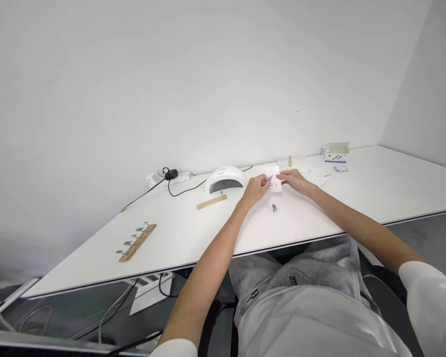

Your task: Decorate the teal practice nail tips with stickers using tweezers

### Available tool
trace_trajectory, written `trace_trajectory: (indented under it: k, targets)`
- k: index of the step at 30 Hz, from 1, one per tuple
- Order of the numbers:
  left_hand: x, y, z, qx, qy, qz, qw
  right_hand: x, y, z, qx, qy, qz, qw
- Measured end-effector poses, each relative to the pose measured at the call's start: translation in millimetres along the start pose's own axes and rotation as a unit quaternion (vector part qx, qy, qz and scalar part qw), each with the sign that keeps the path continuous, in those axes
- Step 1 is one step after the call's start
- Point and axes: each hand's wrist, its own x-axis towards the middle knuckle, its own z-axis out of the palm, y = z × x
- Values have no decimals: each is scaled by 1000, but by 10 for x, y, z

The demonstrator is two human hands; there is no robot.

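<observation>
My left hand (pixel 255 188) is closed in a pinch on a thin bluish tool (pixel 269 178), its tip over a small white sheet (pixel 275 185) dotted with tiny specks. My right hand (pixel 293 179) rests with its fingers closed on the sheet's right edge. Both hands work at the middle of the white table (pixel 215 233), just right of a white dome-shaped nail lamp (pixel 225 179). A small teal nail tip on a stand (pixel 274 208) lies on the table just in front of the hands.
A short wooden strip (pixel 211 202) lies left of the hands. A longer wooden bar with several teal nail tips on stands (pixel 137 241) sits at the front left. A power strip and black plug (pixel 168 175), a small gold bottle (pixel 290 160) and an open white box (pixel 336 152) line the back.
</observation>
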Motion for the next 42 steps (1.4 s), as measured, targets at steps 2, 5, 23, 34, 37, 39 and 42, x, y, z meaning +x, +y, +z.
trace_trajectory:
  k: [2, 5, 23, 34, 37, 39, 42]
  targets:
    - [8, -5, 2, 6, 14, -2, 1000, 1, -12, 13, -12, 12, -10, 1000]
    - [8, 27, -7, -5, 27, -14, 1000, -7, -43, 46, -36, 36, -30, 998]
    - [43, 23, 15, -106, 31, -54, 992, -49, -113, 104, -97, 93, -55, 989]
    - [52, -2, 40, -102, 47, -36, 993, -44, -96, 105, -115, 92, -98, 984]
    - [55, -6, 42, -107, 47, -42, 992, -31, -67, 87, -131, 91, -102, 982]
    - [57, -3, 41, -115, 46, -46, 991, -24, -46, 72, -143, 97, -106, 979]
    - [53, 16, 31, -125, 44, -46, 990, -3, -11, 41, -159, 109, -109, 975]
